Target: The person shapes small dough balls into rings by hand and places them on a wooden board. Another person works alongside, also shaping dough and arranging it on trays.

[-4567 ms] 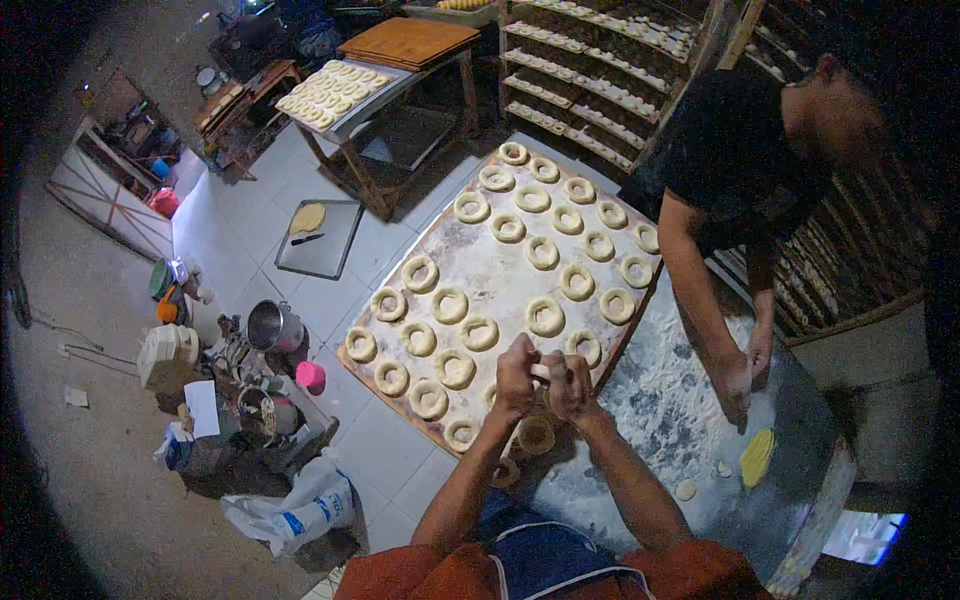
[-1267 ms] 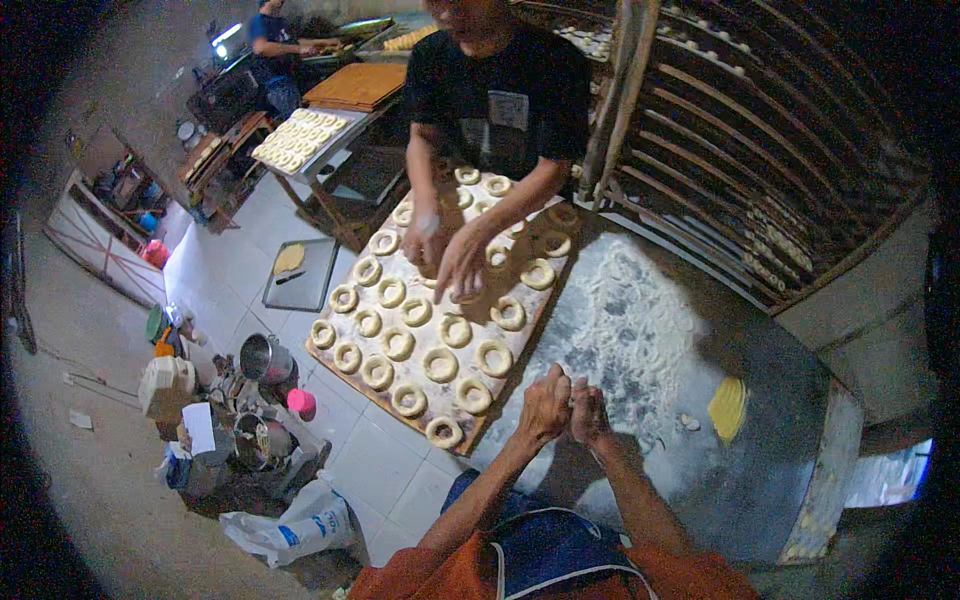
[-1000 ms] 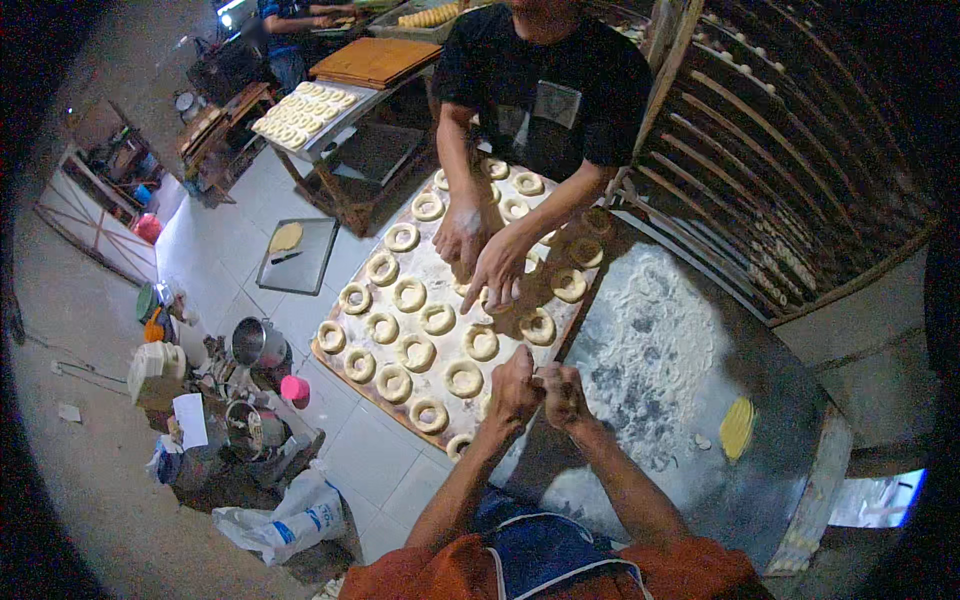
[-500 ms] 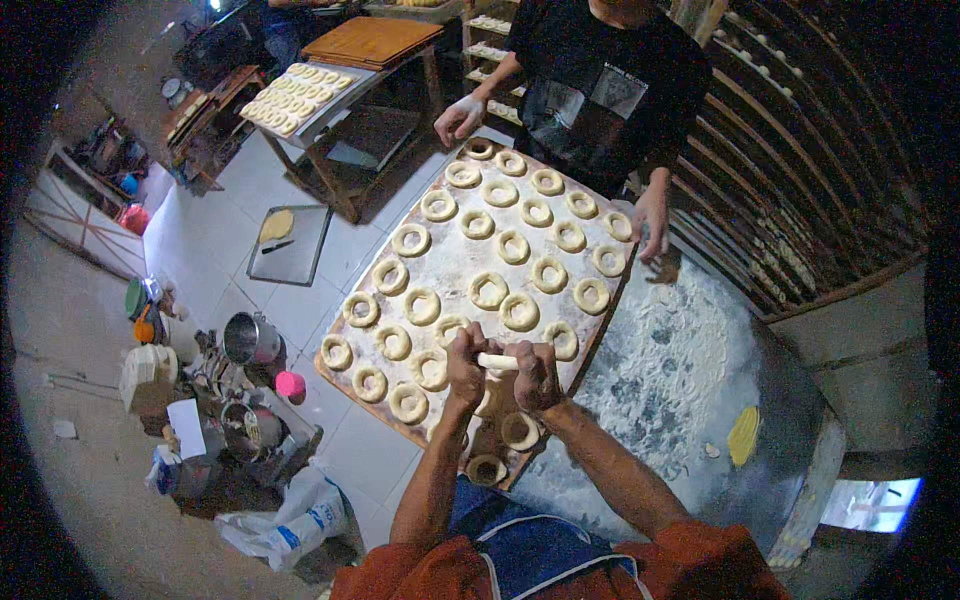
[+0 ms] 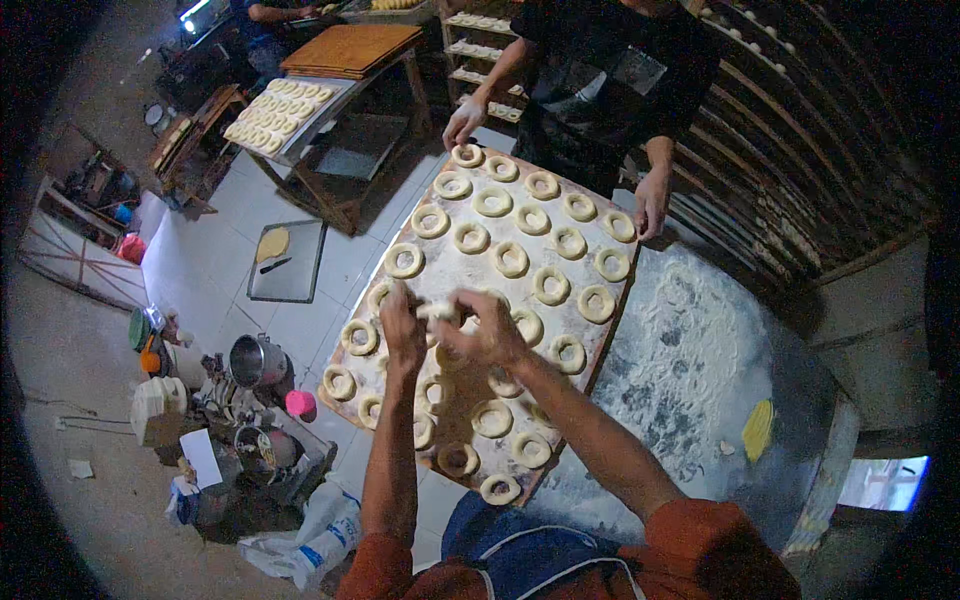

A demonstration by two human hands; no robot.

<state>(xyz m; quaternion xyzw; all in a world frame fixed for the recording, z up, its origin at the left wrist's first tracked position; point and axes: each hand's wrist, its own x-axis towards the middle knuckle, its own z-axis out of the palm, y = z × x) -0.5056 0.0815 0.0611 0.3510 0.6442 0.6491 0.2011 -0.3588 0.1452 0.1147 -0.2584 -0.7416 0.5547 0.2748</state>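
Note:
My left hand [image 5: 404, 330] and my right hand [image 5: 487, 332] are raised over the middle of a floured wooden board [image 5: 470, 285]. Between them is a short pale piece of dough [image 5: 436, 311], blurred by motion, with the fingers of both hands closed on its ends. Rows of dough rings [image 5: 491, 419] lie on the board around and below my hands, and my forearms and their shadow hide some of them. Across the board, a co-worker's hand [image 5: 463, 124] reaches the far left corner by a ring, while the other hand [image 5: 652, 203] hangs at the far right edge.
A floured metal table [image 5: 690, 375] with a yellow scraper-like piece [image 5: 758, 430] extends to the right. At left, a tray [image 5: 287, 285] lies on the tiled floor near pots [image 5: 258, 360] and a pink cup [image 5: 299, 403]. Behind stands a table [image 5: 330, 90] with more rings; slatted racks rise at right.
Both my hands have moved left and farther out over the board, carrying the dough piece. The co-worker's hand has come closer to the far corner. The view has shifted slightly.

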